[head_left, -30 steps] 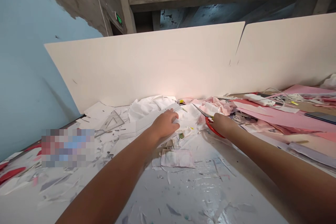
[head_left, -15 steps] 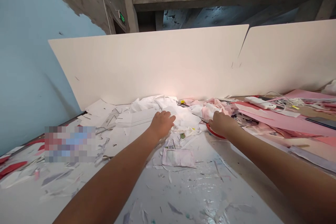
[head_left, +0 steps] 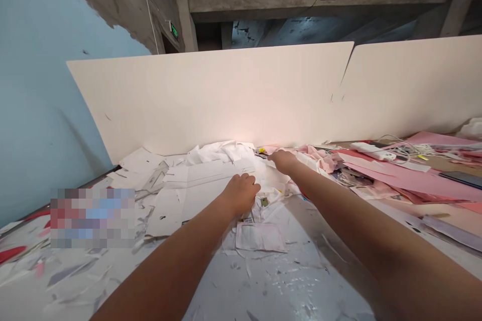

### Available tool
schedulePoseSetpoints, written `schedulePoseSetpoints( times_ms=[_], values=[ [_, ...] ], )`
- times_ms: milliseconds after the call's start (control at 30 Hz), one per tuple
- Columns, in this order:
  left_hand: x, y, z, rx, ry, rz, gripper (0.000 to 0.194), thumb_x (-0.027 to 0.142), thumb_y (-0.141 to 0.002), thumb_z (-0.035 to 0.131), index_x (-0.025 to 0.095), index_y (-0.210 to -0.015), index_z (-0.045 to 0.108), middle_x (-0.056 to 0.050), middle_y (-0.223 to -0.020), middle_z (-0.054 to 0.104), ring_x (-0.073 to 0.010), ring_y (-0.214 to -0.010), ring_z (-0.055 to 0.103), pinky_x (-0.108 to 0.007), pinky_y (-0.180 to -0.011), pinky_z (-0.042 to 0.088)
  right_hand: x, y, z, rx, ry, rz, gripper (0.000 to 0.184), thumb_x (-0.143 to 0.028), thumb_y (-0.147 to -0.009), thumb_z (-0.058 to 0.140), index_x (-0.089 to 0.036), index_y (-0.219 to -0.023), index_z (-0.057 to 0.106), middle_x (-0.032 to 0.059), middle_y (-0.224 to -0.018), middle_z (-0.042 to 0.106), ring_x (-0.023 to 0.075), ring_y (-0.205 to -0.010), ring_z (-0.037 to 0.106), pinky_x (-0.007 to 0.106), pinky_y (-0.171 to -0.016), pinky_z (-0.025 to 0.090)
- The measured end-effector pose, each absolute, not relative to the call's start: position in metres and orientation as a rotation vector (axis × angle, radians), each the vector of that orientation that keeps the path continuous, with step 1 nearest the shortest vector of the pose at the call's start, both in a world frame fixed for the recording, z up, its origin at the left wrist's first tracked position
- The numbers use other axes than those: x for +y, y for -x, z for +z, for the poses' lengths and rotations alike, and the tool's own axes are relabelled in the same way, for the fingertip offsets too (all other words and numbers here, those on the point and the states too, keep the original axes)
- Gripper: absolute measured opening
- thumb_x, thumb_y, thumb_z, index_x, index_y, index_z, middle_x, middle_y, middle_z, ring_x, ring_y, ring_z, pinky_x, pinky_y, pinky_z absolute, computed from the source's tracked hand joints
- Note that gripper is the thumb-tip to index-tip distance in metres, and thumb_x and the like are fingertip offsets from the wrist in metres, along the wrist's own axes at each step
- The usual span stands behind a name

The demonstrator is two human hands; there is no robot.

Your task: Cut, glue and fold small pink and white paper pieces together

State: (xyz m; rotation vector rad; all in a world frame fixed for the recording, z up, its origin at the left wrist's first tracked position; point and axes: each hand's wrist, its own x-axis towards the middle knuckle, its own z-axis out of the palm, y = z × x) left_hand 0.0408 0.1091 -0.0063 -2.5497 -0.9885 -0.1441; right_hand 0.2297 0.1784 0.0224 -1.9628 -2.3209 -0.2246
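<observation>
My left hand (head_left: 243, 194) rests low over the heap, its fingers curled down at the edge of white cloth and paper; what lies under them is hidden. Farther back, my right hand (head_left: 284, 161) has its fingertips together at a small dark object (head_left: 262, 155) beside a yellow bit, too small to name. Crumpled white cloth (head_left: 222, 151) lies behind my left hand. Below my right forearm, a sliver of the red scissor handle (head_left: 303, 195) shows. Nearer me is a flat pale pink-white piece (head_left: 260, 237).
White paper pattern sheets (head_left: 203, 174) lie to the left, among scraps. On the right are pink sheets (head_left: 406, 174), a white power strip (head_left: 372, 151) with cables, and a dark phone (head_left: 461, 179). A white partition (head_left: 226, 100) stands along the back edge.
My right hand has left the red-handled scissors and reached left and back to the dark object. My left hand has shifted slightly right and nearer, its fingers curling lower.
</observation>
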Motion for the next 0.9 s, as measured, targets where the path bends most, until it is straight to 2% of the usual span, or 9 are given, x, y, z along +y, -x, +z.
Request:
schedulePoseSetpoints(
  times_ms=[300,533,633,733,833,900],
  values=[
    [0.107,-0.037,-0.004,-0.982,2.562,-0.156,0.017,0.017,-0.077,0.042,0.018,-0.080,0.058,-0.009,-0.090,0.057,-0.0235,-0.089,0.051,-0.035,-0.069,0.041,0.181,-0.208,-0.004,-2.275,1.929,-0.018,0.029,-0.029,-0.086,0.049,-0.017,-0.112,0.052,0.0077,-0.113,0.054,0.0180,-0.094,0.056,0.038,-0.079,0.048],
    [0.106,-0.035,-0.004,-0.993,2.608,-0.196,0.017,0.016,-0.075,0.042,0.017,-0.078,0.059,-0.009,-0.089,0.058,-0.0239,-0.090,0.051,-0.035,-0.070,0.041,0.164,-0.213,0.026,-1.924,1.593,0.112,0.027,-0.029,-0.087,0.047,-0.017,-0.111,0.053,0.0080,-0.114,0.054,0.0179,-0.095,0.056,0.038,-0.080,0.047],
    [0.104,-0.036,-0.001,-1.050,2.627,-0.254,0.015,0.016,-0.074,0.044,0.018,-0.077,0.058,-0.007,-0.088,0.058,-0.0230,-0.089,0.052,-0.033,-0.070,0.041,0.141,-0.210,0.035,-1.854,1.376,0.361,0.019,-0.023,-0.088,0.041,-0.015,-0.098,0.054,0.0070,-0.097,0.062,0.0153,-0.091,0.057,0.032,-0.082,0.046],
    [0.104,-0.036,0.002,-1.208,2.603,-0.404,0.020,0.016,-0.077,0.040,0.019,-0.085,0.057,-0.007,-0.090,0.056,-0.0213,-0.085,0.053,-0.033,-0.069,0.041,0.108,-0.206,0.025,-1.794,1.213,0.692,0.012,-0.025,-0.081,0.048,-0.016,-0.086,0.053,0.0035,-0.083,0.065,0.0125,-0.078,0.062,0.026,-0.074,0.050],
    [0.103,-0.039,0.003,-1.361,2.580,-0.593,0.026,0.016,-0.080,0.033,0.019,-0.097,0.054,-0.007,-0.096,0.055,-0.0189,-0.083,0.054,-0.031,-0.069,0.042,0.078,-0.204,-0.002,-1.653,1.144,0.935,0.015,-0.032,-0.079,0.049,-0.017,-0.081,0.050,0.0033,-0.077,0.065,0.0128,-0.070,0.064,0.029,-0.070,0.052],
    [0.101,-0.041,0.003,-1.391,2.620,-0.681,0.026,0.018,-0.081,0.032,0.020,-0.095,0.054,-0.006,-0.097,0.055,-0.0171,-0.082,0.054,-0.029,-0.068,0.041,0.066,-0.204,-0.022,-1.555,1.124,1.031,0.020,-0.038,-0.078,0.050,-0.018,-0.078,0.049,0.0026,-0.070,0.063,0.0146,-0.068,0.064,0.032,-0.070,0.052]
  ],
)
